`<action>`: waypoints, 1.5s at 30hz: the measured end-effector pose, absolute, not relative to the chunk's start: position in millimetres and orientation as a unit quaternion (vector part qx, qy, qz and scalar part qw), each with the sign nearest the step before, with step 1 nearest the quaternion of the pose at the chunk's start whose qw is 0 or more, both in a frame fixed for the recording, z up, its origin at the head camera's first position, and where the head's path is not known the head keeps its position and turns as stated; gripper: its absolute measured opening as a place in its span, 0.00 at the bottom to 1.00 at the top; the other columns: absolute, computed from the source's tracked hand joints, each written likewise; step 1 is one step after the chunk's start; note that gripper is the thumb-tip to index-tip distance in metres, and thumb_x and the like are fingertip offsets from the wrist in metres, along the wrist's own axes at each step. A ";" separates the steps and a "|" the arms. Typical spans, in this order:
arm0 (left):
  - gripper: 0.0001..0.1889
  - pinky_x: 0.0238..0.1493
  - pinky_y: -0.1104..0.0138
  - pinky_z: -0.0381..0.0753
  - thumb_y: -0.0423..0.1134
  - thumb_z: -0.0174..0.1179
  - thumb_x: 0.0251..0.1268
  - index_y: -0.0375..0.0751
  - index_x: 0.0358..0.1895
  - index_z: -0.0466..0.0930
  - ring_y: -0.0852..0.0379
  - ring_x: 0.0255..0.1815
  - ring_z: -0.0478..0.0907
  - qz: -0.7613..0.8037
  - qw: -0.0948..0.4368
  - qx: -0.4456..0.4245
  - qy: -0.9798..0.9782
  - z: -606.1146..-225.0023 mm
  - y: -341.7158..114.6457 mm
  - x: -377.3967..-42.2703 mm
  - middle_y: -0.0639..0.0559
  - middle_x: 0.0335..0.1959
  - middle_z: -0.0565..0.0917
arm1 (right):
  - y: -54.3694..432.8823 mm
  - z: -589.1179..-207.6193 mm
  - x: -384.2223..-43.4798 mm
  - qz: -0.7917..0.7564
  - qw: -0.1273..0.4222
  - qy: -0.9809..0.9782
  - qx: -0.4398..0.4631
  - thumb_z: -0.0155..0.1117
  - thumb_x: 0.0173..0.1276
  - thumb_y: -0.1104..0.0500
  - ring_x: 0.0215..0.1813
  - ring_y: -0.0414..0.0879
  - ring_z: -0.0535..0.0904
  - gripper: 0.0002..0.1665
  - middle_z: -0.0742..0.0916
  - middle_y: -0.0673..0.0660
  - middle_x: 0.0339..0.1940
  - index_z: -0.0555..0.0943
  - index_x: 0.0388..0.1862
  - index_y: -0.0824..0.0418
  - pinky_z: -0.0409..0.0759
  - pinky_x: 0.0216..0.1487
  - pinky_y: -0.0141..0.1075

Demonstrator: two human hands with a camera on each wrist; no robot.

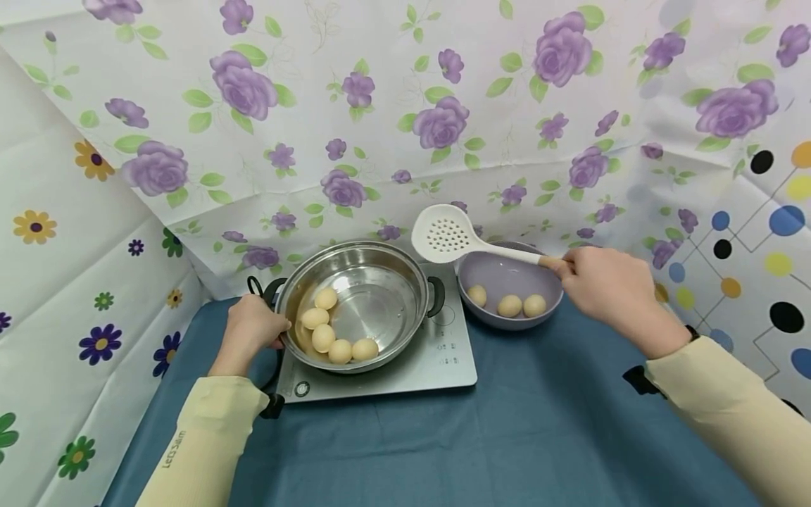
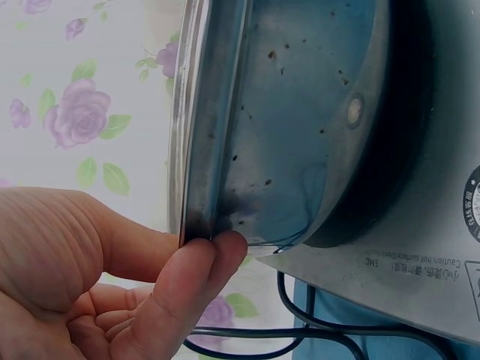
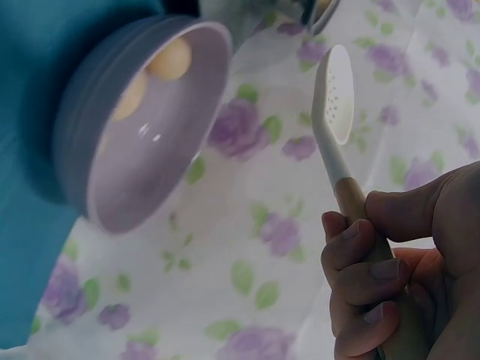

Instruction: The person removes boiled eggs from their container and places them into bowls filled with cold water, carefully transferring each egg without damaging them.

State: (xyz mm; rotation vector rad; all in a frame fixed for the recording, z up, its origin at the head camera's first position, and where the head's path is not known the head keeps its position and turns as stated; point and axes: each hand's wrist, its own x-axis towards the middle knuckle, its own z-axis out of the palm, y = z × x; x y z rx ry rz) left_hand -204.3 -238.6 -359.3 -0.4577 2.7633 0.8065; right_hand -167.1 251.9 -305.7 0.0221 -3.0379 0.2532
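The left hand (image 1: 250, 327) pinches the rim of the steel pot (image 1: 380, 310) between thumb and finger, just beside the left black handle (image 1: 271, 290). My guess is that this pinch is there to stop the pot from sliding. The pot sits on the induction cooktop (image 1: 412, 377), a flat and firm place for a wide, heavy thing.

Inside the pot, five pale eggs (image 1: 323, 339) lie in a bent row along the left and near wall. Perhaps the floor slopes that way and made them roll, but I cannot tell. The round wall seems to give the row its curve.

The right hand (image 1: 611, 289) has its fingers wrapped around the wooden handle (image 3: 352, 199) of a white skimmer (image 1: 472, 243). The skimmer is up in the air, and its flat head with holes has nothing on it. The holes look made to let water run through. The long handle likely lets the hand stay well away from the pot.

Near the right side of the pot, a purple bowl (image 1: 500, 274) stands on the blue cloth (image 1: 507, 408). Three more eggs (image 1: 510, 305) rest in its near part. Its high sides would stop round things from rolling out, and having it so close to the pot makes for a short reach
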 end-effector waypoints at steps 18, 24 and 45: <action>0.12 0.24 0.63 0.80 0.38 0.59 0.56 0.28 0.32 0.82 0.57 0.14 0.81 0.270 0.109 -0.156 0.944 -357.6 -236.4 -201.7 0.46 0.13 0.83 | 174.8 -315.5 -164.8 -0.023 0.130 -0.982 0.136 0.53 0.69 0.44 0.12 0.45 0.63 0.19 0.69 0.51 0.12 0.74 0.23 0.54 0.57 0.11 0.37; 0.12 0.23 0.63 0.79 0.38 0.59 0.56 0.28 0.32 0.82 0.57 0.14 0.81 0.265 0.109 -0.157 0.945 -358.0 -235.5 -201.4 0.47 0.12 0.82 | 162.6 -327.7 -164.9 -0.059 0.209 -0.959 0.182 0.60 0.65 0.45 0.10 0.44 0.59 0.22 0.65 0.50 0.10 0.70 0.16 0.55 0.55 0.10 0.37; 0.13 0.23 0.63 0.80 0.38 0.60 0.56 0.28 0.33 0.82 0.57 0.14 0.82 0.269 0.111 -0.164 0.942 -357.8 -234.0 -202.8 0.46 0.13 0.82 | 136.5 -349.4 -166.0 -0.100 0.265 -0.927 0.247 0.62 0.63 0.51 0.11 0.44 0.62 0.17 0.69 0.51 0.11 0.77 0.20 0.59 0.61 0.10 0.38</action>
